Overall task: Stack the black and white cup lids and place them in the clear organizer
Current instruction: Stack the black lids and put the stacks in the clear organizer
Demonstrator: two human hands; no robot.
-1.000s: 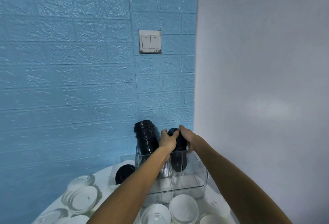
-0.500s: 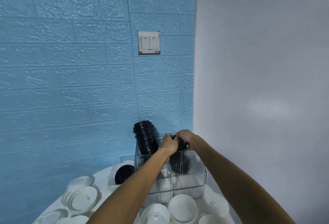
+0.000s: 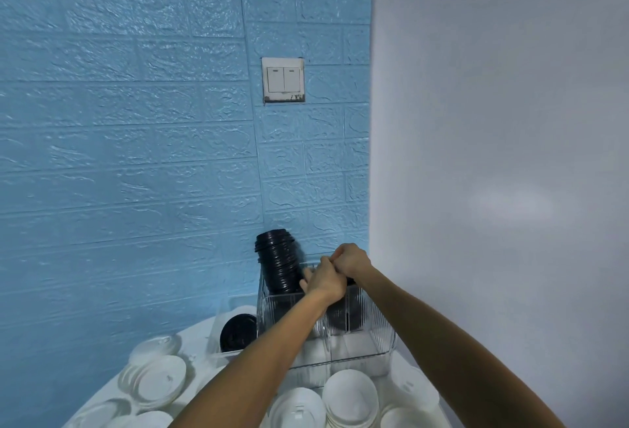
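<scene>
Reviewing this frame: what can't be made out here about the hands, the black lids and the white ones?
- Head view: the left hand and right hand overlap above the clear ribbed plastic organizer, hiding their grip.
- The short stack of black cup lids shows only dimly through the ribbed wall; no count possible.
- The loose white cup lids on the white table are cut off by the bottom edge and the forearms.
- The tall black lid stack has its base hidden behind the left hand.

Black lid stack (image 3: 279,267); white lids (image 3: 350,397); clear ribbed organizer (image 3: 381,329); blue brick-pattern wall (image 3: 136,141), frame left; plain grey-white wall (image 3: 493,121), right; white switch (image 3: 283,80).
</scene>
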